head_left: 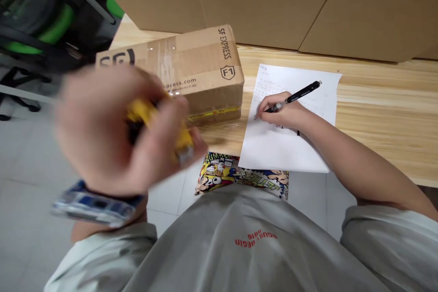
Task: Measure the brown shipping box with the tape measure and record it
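My left hand (112, 130) is raised close to the camera and blurred, its fingers wrapped round a yellow tool (160, 127) with a metal end, which looks like a utility knife. A blue band sits on that wrist. My right hand (282, 112) rests on a white sheet of paper (273, 146) and grips a black pen (297, 95) with its tip on the page. Faint handwriting covers the upper part of the sheet. A taped brown SF Express cardboard box (201, 70) lies on the wooden table (383, 118), to the left of the paper and behind my left hand.
Large flat cardboard sheets (273, 0) lean at the back of the table. A black and green office chair (44, 23) stands at the upper left on the grey tiled floor. The table's front edge runs just under the paper.
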Demonstrator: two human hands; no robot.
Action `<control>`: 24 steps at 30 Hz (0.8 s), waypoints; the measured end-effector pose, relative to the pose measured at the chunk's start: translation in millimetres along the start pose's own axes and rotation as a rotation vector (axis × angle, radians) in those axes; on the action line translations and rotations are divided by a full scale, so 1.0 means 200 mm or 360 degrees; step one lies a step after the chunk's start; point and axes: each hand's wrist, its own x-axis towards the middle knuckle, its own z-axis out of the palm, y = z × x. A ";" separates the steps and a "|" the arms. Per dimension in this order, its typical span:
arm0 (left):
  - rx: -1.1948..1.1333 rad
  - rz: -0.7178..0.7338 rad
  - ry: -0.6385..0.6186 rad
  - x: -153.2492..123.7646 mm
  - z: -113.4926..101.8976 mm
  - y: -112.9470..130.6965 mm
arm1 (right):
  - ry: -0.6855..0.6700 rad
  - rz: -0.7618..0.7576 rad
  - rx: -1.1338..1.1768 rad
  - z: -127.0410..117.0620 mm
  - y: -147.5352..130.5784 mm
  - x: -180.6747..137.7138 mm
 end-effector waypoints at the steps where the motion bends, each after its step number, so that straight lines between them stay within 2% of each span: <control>1: 0.0129 0.0119 -0.0093 -0.01 0.03 0.07 | 0.0004 -0.0018 -0.0004 0.00 0.00 0.00; 3: 0.0386 0.0493 -0.0115 -0.06 0.11 0.18 | 0.0016 -0.0019 -0.0007 0.00 0.00 0.00; 4: 0.0403 0.0715 -0.0029 -0.09 0.15 0.21 | 0.0019 -0.0005 -0.0008 0.01 0.00 0.00; 5: 0.0416 0.0755 -0.0036 -0.13 0.20 0.23 | 0.0022 0.0005 -0.0009 0.01 0.01 0.01; 7: 0.0520 0.0637 -0.0122 -0.20 0.28 0.20 | 0.0026 -0.0014 -0.0023 0.01 0.01 0.01; 9: 0.0664 0.0419 -0.0178 -0.25 0.33 0.15 | 0.0025 -0.0059 -0.0044 0.01 0.01 0.01; 12: 0.0805 0.0259 -0.0124 -0.27 0.37 0.07 | 0.0019 -0.0027 -0.0043 0.01 0.01 0.01; 15: 0.0760 0.0323 -0.0029 -0.25 0.40 0.04 | 0.0007 0.0006 -0.0020 0.01 0.01 0.00; 19: 0.0551 0.0604 0.0043 -0.24 0.47 0.01 | 0.0011 -0.0078 -0.0037 0.01 0.02 0.00; 24: 0.0394 0.0711 -0.0014 -0.25 0.54 -0.01 | 0.0049 -0.0162 -0.0032 0.01 0.03 0.00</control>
